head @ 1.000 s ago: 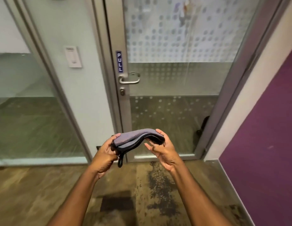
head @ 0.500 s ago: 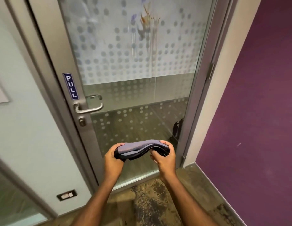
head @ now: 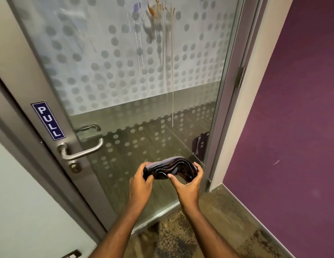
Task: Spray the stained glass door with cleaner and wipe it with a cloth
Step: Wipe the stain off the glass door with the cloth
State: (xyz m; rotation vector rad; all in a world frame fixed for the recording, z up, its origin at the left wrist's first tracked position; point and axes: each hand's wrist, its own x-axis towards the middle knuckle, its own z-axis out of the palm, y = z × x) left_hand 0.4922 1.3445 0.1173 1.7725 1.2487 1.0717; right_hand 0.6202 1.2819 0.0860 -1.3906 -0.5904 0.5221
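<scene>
Both grips clamped on folded grey-and-black cloth (head: pixel 170 167): left hand (head: pixel 141 185) pinching one end, right hand (head: pixel 188 183) cupping the other, low in front of frosted, dot-patterned glass door (head: pixel 125 75). Brown-and-purple stain (head: pixel 153 17) up top w/ drips running down. No spray bottle in view. Best to refold to a flat pad, then lift high, start above stain, wipe downward w/ drips, avoiding steel lever handle (head: pixel 82 151).

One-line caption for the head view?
Both hands hold a folded cloth before the streaked glass door.
</scene>
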